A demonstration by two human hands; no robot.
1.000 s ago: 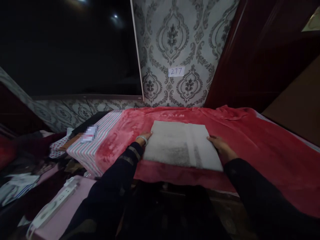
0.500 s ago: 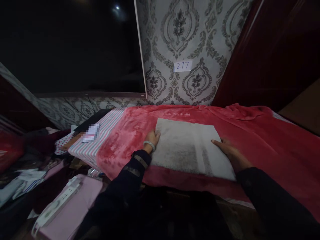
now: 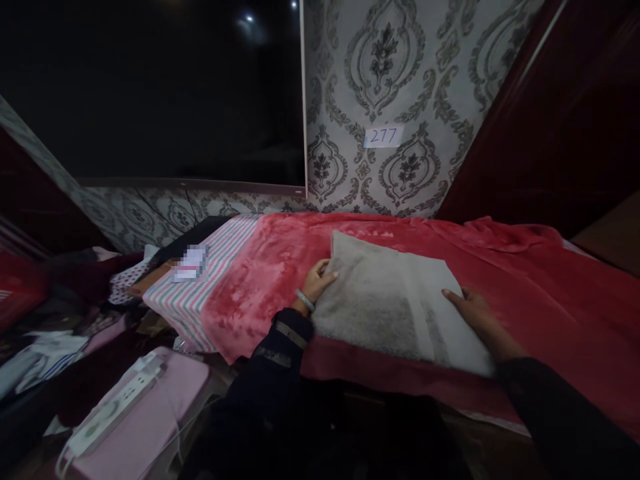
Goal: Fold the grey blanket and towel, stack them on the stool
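Observation:
A grey plush cloth (image 3: 375, 300), flat and roughly rectangular with a pale stripe near its right end, lies or hovers just over the red blanket (image 3: 270, 267). My left hand (image 3: 319, 279), with a bracelet at the wrist, grips its left edge, thumb on top and fingers partly behind. At the right edge my right hand (image 3: 470, 308) pinches it, thumb on top and the other fingers mostly underneath. The cloth's far left corner stands slightly raised. Whether it is a towel or a cushion cover I cannot tell.
Striped fabric (image 3: 200, 293) covers the table's left end, with a blurred packet (image 3: 191, 263) on it. A power strip (image 3: 115, 407) rests on a pink surface (image 3: 160, 427) at lower left, beside heaped clothes (image 3: 45, 360). Behind are a television (image 3: 175, 93) and a wall label (image 3: 384, 136).
The whole view has shifted, so things appear further right. Both hands keep hold of the cloth's sides, and its far left corner looks a little more raised.

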